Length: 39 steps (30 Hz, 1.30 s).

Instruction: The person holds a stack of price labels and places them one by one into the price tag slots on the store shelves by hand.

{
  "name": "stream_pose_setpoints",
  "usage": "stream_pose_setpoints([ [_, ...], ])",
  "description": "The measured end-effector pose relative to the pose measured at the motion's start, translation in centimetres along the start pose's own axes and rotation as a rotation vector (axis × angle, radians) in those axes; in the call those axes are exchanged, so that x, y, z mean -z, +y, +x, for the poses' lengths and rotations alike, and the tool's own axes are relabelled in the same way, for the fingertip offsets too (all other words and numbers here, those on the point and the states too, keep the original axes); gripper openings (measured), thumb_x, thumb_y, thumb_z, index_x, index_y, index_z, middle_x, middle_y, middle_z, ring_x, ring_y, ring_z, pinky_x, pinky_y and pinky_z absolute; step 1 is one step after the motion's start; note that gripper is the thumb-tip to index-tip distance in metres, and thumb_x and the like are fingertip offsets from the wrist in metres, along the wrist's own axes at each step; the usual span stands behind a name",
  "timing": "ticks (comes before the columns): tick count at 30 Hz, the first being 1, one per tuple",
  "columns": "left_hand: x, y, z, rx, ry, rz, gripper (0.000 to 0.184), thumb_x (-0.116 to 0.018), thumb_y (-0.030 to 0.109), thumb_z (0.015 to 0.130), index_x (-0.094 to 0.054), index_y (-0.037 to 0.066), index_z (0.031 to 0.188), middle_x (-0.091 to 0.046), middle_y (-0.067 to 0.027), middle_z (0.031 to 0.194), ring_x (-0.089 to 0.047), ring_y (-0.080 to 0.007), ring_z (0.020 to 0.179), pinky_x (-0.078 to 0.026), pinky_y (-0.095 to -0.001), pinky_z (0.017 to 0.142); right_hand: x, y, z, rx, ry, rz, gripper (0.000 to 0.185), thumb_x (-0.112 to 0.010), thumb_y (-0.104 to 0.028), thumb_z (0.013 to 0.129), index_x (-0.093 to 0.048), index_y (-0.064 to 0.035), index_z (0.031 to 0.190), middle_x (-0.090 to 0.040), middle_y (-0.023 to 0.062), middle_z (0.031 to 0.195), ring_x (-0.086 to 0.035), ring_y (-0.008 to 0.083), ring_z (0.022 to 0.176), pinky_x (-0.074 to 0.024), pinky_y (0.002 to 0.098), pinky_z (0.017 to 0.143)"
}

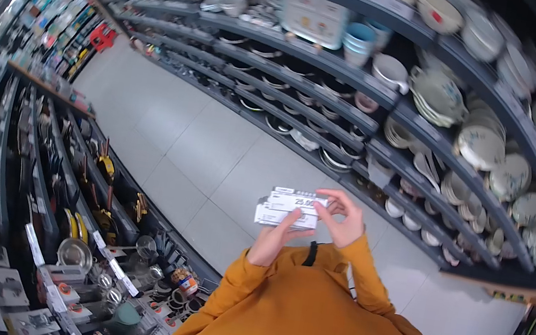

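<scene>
Left shelf (pixel 49 89): lining the aisle, displaying yellow pan rims (pixel 75 225) and, just below, a round metal pan (pixel 75 254) between two label-lined edges.
Tiled floor (pixel 207 151): stretching between the shelves, running beneath the hands.
Left hand (pixel 275 240): holding the price cards at the bottom edge, narrowing around the stack, pressing the thumb onto the printed face.
Price cards (pixel 283 202): overlapping in a small stack, resting between both hands above the floor, showing large digits beginning "25".
Right hand (pixel 342 221): pinching the upper right corner of the price cards between thumb and forefinger, partly covering the print.
Orange top (pixel 328 317): filling the space below the hands.
Right shelf (pixel 468 57): curving overhead and rightward, carrying a patterned tray (pixel 312 19), blue cups (pixel 359 42), a white mug (pixel 390 71), green-tinted bowls (pixel 437 96) and, near the right end, plates (pixel 481 147).
</scene>
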<state>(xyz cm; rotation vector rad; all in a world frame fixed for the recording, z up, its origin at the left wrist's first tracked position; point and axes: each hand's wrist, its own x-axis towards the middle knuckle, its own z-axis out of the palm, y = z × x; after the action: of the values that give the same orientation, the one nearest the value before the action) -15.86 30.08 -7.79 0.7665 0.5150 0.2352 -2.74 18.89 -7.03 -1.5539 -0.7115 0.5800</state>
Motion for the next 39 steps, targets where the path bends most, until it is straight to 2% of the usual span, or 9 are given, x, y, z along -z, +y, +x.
stream_pose_setpoints([
  [5,11.5,7.2,-5.3,-0.189,0.171,0.052,0.046,-0.049,0.014,0.097,-0.035,0.005,0.140,-0.053,-0.0112,0.125,-0.057,-0.0218,0.112,-0.053,-0.0379,0.090,-14.8,-0.4,4.0,0.093,-0.293,-0.058,0.025,-0.067,-0.010,0.085,-0.064,-0.0043,0.109,-0.059,0.0037,0.076,-0.056,0.0081,0.060,-0.0463,0.0226,0.059],
  [9,17.4,11.2,-10.0,-0.334,0.222,-0.113,0.052,-0.042,0.012,0.096,-0.027,0.008,0.146,-0.049,-0.0146,0.133,-0.053,-0.0299,0.120,-0.048,-0.0425,0.098,-24.1,-2.0,7.1,0.171,-0.499,-0.063,0.024,-0.067,-0.012,0.085,-0.065,-0.0053,0.108,-0.061,0.0051,0.074,-0.057,0.0095,0.056,-0.0461,0.0235,0.056],
  [14,21.2,14.2,-11.0,-0.359,0.310,-0.201,0.044,-0.038,0.015,0.098,-0.034,-0.007,0.136,-0.051,-0.0191,0.131,-0.053,-0.0357,0.120,-0.044,-0.0456,0.101,-30.2,-3.7,11.2,0.204,-0.604,-0.058,0.024,-0.068,-0.011,0.084,-0.066,-0.0057,0.108,-0.060,0.0043,0.073,-0.056,0.0083,0.055,-0.0453,0.0228,0.054],
  [16,22.7,15.2,-9.8,-0.346,0.335,-0.218,0.043,-0.037,0.015,0.098,-0.035,-0.007,0.136,-0.051,-0.0190,0.131,-0.053,-0.0355,0.120,-0.044,-0.0458,0.101,-31.8,-3.7,13.1,0.104,-0.661,-0.050,0.026,-0.069,-0.007,0.083,-0.066,-0.0036,0.108,-0.059,0.0023,0.075,-0.057,0.0063,0.061,-0.0462,0.0216,0.061],
  [20,25.1,18.5,-6.1,-0.317,0.380,-0.237,0.044,-0.038,0.016,0.099,-0.034,-0.004,0.137,-0.051,-0.0180,0.131,-0.054,-0.0345,0.118,-0.047,-0.0453,0.099,-35.1,-2.1,18.5,0.046,-0.677,-0.050,0.025,-0.070,-0.008,0.083,-0.066,-0.0036,0.108,-0.058,0.0020,0.075,-0.056,0.0065,0.061,-0.0466,0.0216,0.061],
  [29,32.9,31.3,5.6,-0.351,0.407,-0.203,0.042,-0.038,0.017,0.100,-0.036,-0.005,0.136,-0.052,-0.0176,0.130,-0.055,-0.0298,0.116,-0.049,-0.0420,0.097,-43.6,-3.0,37.6,0.183,-0.766,-0.046,0.025,-0.070,-0.012,0.083,-0.067,-0.0065,0.107,-0.061,0.0050,0.077,-0.059,0.0107,0.063,-0.0489,0.0240,0.062],
  [32,35.5,35.0,8.8,-0.399,0.457,-0.184,0.042,-0.037,0.018,0.101,-0.036,-0.006,0.135,-0.052,-0.0181,0.129,-0.055,-0.0290,0.117,-0.050,-0.0397,0.097,-47.4,-4.2,43.2,0.216,-0.847,-0.074,0.025,-0.069,-0.008,0.083,-0.065,-0.0015,0.106,-0.059,0.0047,0.074,-0.058,0.0089,0.065,-0.0486,0.0227,0.064],
  [35,38.2,37.9,10.7,-0.433,0.449,-0.245,0.042,-0.041,0.016,0.099,-0.036,-0.001,0.137,-0.052,-0.0170,0.130,-0.056,-0.0324,0.116,-0.050,-0.0435,0.095,-51.2,-5.2,47.3,0.249,-0.908,-0.077,0.024,-0.069,-0.007,0.082,-0.065,-0.0012,0.106,-0.058,0.0047,0.074,-0.058,0.0091,0.065,-0.0487,0.0230,0.064],
  [39,41.9,40.7,11.9,-0.423,0.549,-0.270,0.044,-0.039,0.017,0.099,-0.034,0.000,0.139,-0.050,-0.0161,0.133,-0.057,-0.0314,0.116,-0.051,-0.0404,0.092,-56.8,-4.5,50.8,0.214,-0.940,-0.039,0.024,-0.069,-0.008,0.082,-0.065,-0.0011,0.105,-0.058,0.0042,0.074,-0.059,0.0082,0.065,-0.0480,0.0223,0.063],
])
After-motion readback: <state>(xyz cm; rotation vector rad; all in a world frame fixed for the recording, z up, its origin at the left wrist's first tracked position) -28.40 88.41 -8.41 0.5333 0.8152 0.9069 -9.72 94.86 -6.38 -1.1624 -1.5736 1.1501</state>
